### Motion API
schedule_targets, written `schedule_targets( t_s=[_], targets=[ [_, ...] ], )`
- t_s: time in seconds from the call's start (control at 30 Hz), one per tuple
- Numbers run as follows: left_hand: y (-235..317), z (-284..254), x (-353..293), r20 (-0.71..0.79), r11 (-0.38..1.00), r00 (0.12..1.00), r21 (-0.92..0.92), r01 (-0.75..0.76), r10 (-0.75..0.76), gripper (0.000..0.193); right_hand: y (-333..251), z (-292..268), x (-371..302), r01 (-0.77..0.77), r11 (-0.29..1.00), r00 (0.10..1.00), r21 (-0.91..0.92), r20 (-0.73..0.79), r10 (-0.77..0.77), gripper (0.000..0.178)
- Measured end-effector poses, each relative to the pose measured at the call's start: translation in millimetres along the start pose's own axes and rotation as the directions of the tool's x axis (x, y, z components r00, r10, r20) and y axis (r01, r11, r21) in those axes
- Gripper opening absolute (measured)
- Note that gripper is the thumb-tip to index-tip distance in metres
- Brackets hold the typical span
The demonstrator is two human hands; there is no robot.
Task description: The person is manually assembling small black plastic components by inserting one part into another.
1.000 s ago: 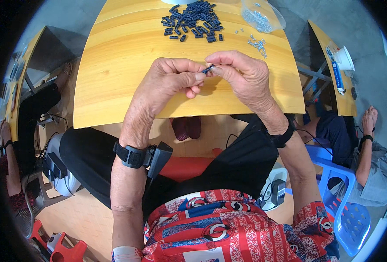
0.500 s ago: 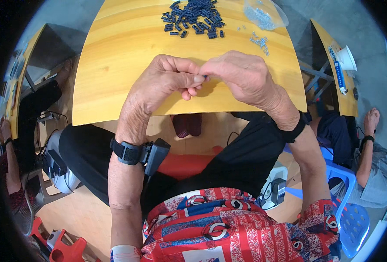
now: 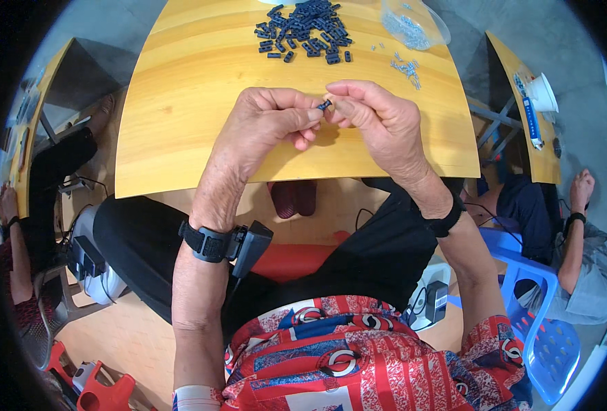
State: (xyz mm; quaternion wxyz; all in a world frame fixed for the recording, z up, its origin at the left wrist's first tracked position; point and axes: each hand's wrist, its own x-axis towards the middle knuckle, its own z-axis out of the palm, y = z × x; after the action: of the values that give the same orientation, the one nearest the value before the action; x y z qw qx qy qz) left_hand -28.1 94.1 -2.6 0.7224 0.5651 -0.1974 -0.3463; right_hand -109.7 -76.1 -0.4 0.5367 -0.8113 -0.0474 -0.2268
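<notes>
Above the near half of the wooden table [image 3: 173,130], my left hand [image 3: 266,127] pinches a small dark block [image 3: 324,105] between thumb and forefinger. The block is tilted, with one end showing past the thumb. Right beside that end, my right hand [image 3: 385,130] has its thumb and fingers closed together; what they hold, if anything, is too small to make out. Farther back lies a pile of similar dark blocks [image 3: 310,31]. At the far right, small silvery screw-like pieces [image 3: 407,72] are scattered next to a clear plastic tub [image 3: 413,31] holding more of them.
Side tables stand to both sides; the right one bears a white cup [image 3: 541,92] and a blue box [image 3: 533,120]. Another person's arm [image 3: 574,240] shows at the right, near a blue plastic chair [image 3: 543,329]. A person also sits at the left.
My right hand has turned and drawn back slightly, its thumb now showing. More of the dark block is visible. The left hand still pinches it.
</notes>
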Motion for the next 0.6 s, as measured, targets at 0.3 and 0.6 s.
schedule_targets(
  t_s=[0.3, 0.6],
  targets=[
    [-5, 2, 2, -0.027, 0.996, 1.000, 0.089, -0.006, 0.008, 0.010, 0, 6, 3, -0.061, 0.998, 0.998, -0.008, -0.002, 0.061, 0.004],
    [-4, 0, 1, -0.028, 0.993, 1.000, -0.122, 0.007, -0.011, 0.011, 0, 10, 15, 0.132, 0.984, 0.991, -0.119, 0.008, -0.132, 0.004]
  ],
)
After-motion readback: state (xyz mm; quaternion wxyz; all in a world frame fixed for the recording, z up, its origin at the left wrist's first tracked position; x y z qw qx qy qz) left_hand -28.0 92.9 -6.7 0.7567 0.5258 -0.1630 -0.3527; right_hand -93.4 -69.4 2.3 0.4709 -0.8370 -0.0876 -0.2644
